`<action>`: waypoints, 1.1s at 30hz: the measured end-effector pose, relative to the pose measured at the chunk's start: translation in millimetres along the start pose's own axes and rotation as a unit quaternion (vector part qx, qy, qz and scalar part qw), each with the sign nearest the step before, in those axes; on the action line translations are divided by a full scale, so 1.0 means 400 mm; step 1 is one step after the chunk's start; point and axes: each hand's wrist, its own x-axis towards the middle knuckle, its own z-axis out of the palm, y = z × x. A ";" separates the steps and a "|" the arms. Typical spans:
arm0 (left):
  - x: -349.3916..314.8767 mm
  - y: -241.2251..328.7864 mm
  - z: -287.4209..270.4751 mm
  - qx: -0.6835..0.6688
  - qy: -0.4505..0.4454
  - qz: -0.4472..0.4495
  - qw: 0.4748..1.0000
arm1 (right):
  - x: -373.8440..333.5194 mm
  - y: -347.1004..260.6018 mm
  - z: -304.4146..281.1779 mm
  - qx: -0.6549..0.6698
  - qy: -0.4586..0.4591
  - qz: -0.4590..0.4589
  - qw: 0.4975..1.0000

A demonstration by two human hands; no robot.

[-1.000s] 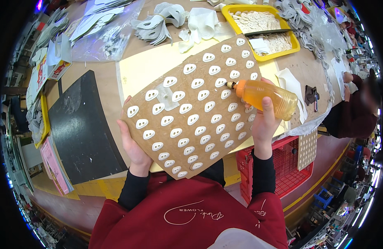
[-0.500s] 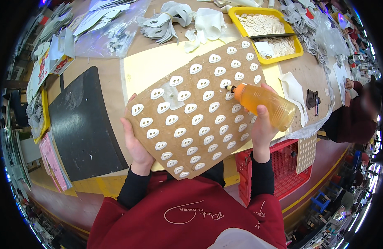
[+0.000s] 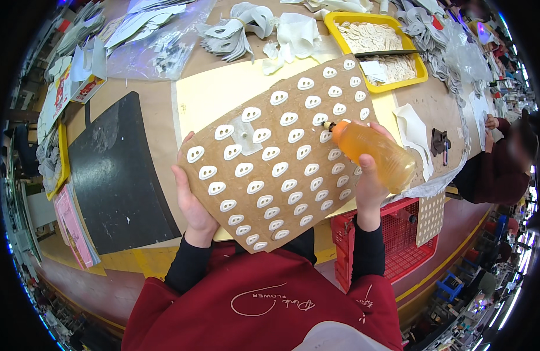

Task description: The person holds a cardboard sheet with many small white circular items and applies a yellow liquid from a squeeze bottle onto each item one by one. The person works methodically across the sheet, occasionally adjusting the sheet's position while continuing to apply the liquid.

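Note:
My left hand [image 3: 195,205] grips the left edge of a brown board [image 3: 258,167], thumb on top and the other fingers partly hidden beneath. Rows of small white snout-shaped pieces [image 3: 280,169], each with two holes, lie across the board. A translucent patch [image 3: 243,138] shows among them at the upper left. In my right hand [image 3: 372,186] is a squeeze bottle [image 3: 378,153] of amber liquid, tilted with its orange cap and dark nozzle pointing left. The nozzle tip is at a white piece near the board's right side; whether it touches cannot be made out.
A yellow tray [image 3: 422,71] holds many pale pieces at the back right. A black board [image 3: 115,181] lies on the left. Below the right table edge stands a red crate [image 3: 410,266] with a dotted board [image 3: 430,219]. Another person [image 3: 504,158] sits at far right.
The bottle has shifted very slightly and its base has turned a little downward. The board has hardly moved; both hands keep their holds.

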 end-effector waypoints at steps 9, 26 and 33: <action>-0.001 0.003 0.005 0.019 0.011 0.002 1.000 | -0.004 -0.006 0.007 -0.018 -0.033 0.005 0.999; -0.002 0.002 0.003 0.036 0.018 0.016 0.999 | 0.036 -0.020 0.036 -0.106 -0.060 -0.077 0.990; -0.005 0.005 0.007 0.054 0.017 0.017 0.998 | 0.065 -0.069 0.048 -0.064 -0.036 -0.047 0.996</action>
